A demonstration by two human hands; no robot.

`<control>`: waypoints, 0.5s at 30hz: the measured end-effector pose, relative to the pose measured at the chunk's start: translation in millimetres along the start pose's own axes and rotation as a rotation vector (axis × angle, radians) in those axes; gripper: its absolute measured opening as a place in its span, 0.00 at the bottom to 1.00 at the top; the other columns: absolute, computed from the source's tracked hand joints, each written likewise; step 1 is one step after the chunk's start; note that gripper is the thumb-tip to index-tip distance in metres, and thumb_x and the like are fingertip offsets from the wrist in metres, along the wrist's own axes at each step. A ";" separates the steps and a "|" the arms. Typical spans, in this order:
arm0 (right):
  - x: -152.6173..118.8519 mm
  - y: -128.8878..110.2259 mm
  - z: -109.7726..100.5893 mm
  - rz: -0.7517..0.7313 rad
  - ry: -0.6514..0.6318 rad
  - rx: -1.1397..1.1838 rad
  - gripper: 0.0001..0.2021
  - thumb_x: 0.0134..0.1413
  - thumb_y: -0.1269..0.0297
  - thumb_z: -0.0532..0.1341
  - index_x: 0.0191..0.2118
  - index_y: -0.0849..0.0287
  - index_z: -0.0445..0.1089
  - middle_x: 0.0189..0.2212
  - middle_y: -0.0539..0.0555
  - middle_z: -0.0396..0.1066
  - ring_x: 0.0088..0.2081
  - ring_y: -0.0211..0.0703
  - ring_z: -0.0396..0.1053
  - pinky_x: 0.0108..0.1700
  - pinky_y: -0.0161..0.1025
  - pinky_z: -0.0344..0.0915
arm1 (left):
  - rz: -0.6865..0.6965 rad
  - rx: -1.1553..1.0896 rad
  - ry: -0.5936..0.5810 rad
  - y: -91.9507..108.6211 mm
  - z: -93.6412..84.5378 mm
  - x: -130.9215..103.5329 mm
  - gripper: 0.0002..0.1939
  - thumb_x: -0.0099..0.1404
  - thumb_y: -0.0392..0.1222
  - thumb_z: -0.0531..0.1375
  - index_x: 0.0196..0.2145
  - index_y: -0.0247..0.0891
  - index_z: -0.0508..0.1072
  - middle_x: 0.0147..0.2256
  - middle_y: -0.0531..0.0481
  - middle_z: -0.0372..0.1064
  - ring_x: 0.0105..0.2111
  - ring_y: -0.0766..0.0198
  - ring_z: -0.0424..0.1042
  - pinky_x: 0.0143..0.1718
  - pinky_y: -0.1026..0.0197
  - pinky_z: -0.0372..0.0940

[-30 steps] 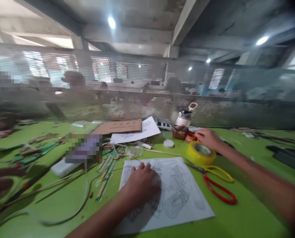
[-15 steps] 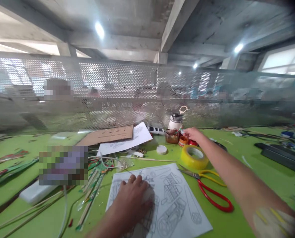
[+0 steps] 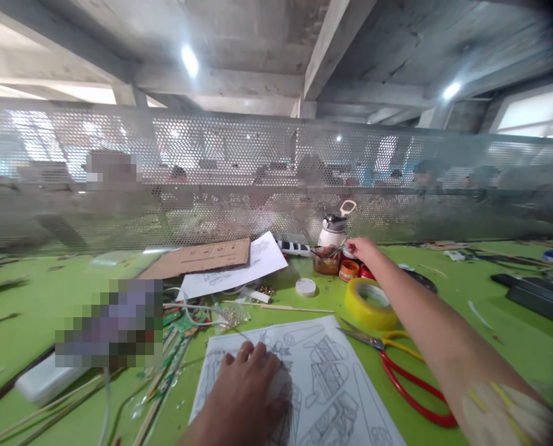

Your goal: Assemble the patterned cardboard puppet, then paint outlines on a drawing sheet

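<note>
My left hand (image 3: 248,387) lies palm down on a white sheet with line drawings (image 3: 322,365), its fingers slightly bent and apart, with a ring on one. At the back of the table my right hand (image 3: 362,249) has its fingers drawn together beside the small paint jars. What the fingertips hold, if anything, is too small to tell. An orange paint jar (image 3: 349,270) and a red jar (image 3: 365,272) stand just below that hand. To its left is a clear container of brownish liquid (image 3: 326,263), with thin sticks leaning in it.
Yellow tape (image 3: 366,313) and scissors with red and yellow handles (image 3: 397,365) lie under my right forearm. A white lid (image 3: 306,287), a bottle (image 3: 332,232), cardboard (image 3: 202,257), thin wooden sticks and a white power bank-like block (image 3: 48,378) are around. A perforated screen (image 3: 230,204) closes the back.
The view has shifted slightly, so the tabletop things sit a little lower. My right hand stays by the paint jars, and my left hand remains on the sheet.
</note>
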State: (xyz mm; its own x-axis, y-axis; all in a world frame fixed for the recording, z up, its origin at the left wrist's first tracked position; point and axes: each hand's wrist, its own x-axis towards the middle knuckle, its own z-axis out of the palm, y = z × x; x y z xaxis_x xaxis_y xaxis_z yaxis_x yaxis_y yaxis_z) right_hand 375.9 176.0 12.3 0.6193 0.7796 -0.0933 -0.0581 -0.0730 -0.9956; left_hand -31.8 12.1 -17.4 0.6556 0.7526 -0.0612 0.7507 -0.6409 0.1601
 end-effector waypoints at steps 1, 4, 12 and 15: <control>0.1 -0.7 -0.3 -0.005 0.021 -0.012 0.16 0.61 0.60 0.58 0.52 0.61 0.64 0.50 0.58 0.65 0.46 0.46 0.68 0.46 0.48 0.68 | 0.001 -0.006 -0.002 -0.5 0.5 0.1 0.20 0.56 0.48 0.60 0.48 0.46 0.71 0.52 0.45 0.64 0.54 0.43 0.59 0.52 0.38 0.55; -1.9 -3.3 -4.6 -0.019 0.092 -0.065 0.16 0.61 0.60 0.58 0.52 0.60 0.65 0.50 0.58 0.65 0.46 0.46 0.68 0.46 0.48 0.68 | 0.001 -0.019 -0.008 -0.8 1.2 0.3 0.21 0.57 0.48 0.59 0.49 0.46 0.70 0.52 0.44 0.64 0.55 0.43 0.58 0.52 0.38 0.54; -16.8 -4.1 1.5 -0.120 0.005 -0.246 0.16 0.61 0.60 0.58 0.52 0.61 0.65 0.48 0.57 0.66 0.45 0.45 0.68 0.45 0.48 0.68 | 0.009 -0.007 0.015 -0.5 2.3 -1.2 0.21 0.58 0.49 0.58 0.49 0.45 0.70 0.52 0.43 0.63 0.55 0.43 0.57 0.52 0.39 0.54; -22.2 5.0 22.4 -0.127 -0.101 -0.305 0.15 0.61 0.61 0.58 0.51 0.62 0.65 0.47 0.57 0.67 0.44 0.44 0.69 0.44 0.47 0.69 | 0.030 0.002 0.041 -1.2 2.5 -2.4 0.21 0.57 0.51 0.59 0.48 0.45 0.70 0.50 0.43 0.64 0.53 0.43 0.59 0.50 0.40 0.56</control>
State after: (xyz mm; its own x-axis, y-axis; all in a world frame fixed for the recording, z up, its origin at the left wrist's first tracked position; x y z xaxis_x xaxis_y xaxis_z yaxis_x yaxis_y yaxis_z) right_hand 344.3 172.3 9.4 0.5253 0.8507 0.0167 0.2607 -0.1423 -0.9549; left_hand -34.1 10.6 -19.9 0.6742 0.7384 -0.0159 0.7307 -0.6637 0.1596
